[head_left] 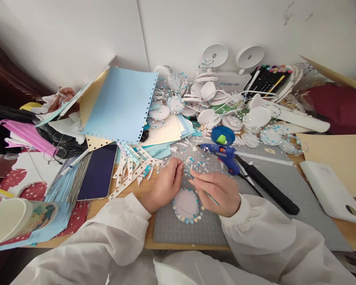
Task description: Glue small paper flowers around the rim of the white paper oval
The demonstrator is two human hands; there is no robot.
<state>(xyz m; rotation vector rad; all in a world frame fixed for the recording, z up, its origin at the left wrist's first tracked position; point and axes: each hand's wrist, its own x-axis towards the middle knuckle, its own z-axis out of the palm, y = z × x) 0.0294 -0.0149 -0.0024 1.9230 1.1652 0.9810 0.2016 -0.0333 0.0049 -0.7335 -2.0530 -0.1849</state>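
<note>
My right hand (221,193) is closed around a pair of slim tweezers (210,195), whose tip points up and left toward my other hand. My left hand (168,180) is closed in a pinch right at that tip; whatever lies between its fingers is too small to make out. Just below both hands, a white oval disc (186,205) edged with small blue, white and cream paper stars lies on the grey cutting mat (169,229). Loose paper stars (199,163) are scattered on the mat beyond my fingers.
A blue glue gun (229,160) lies to the right, near a black-handled tool (273,192) and a white box-like device (329,190). Star-punched paper strips (133,170), a phone (97,172) and a paper cup (20,221) are at left. White star-trimmed pieces (175,105) crowd the back.
</note>
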